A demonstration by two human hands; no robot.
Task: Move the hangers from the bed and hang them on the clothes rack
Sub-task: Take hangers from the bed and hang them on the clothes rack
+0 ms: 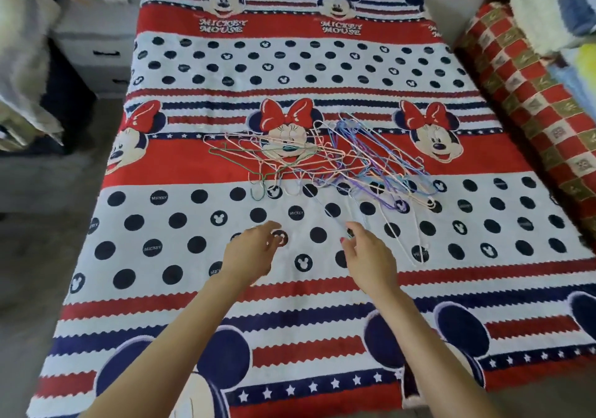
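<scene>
Left hand (250,251) with relaxed, loosely spread grip holding nothing, right hand (367,256) likewise spread just beside a white hanger (406,240), both above the patterned bed (161,224), tangled pile of hangers (322,156) lying mid-bed beyond

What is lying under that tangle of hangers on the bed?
Under the pile of wire hangers lies the cartoon-mouse bedspread: a printed face with a red bow, red fabric and dotted white stripes show through the wires. Whatever is beneath the bedspread is covered.

Thin coated wire hangers (322,159); fuzzy matt cloth bedspread (193,224).
</scene>
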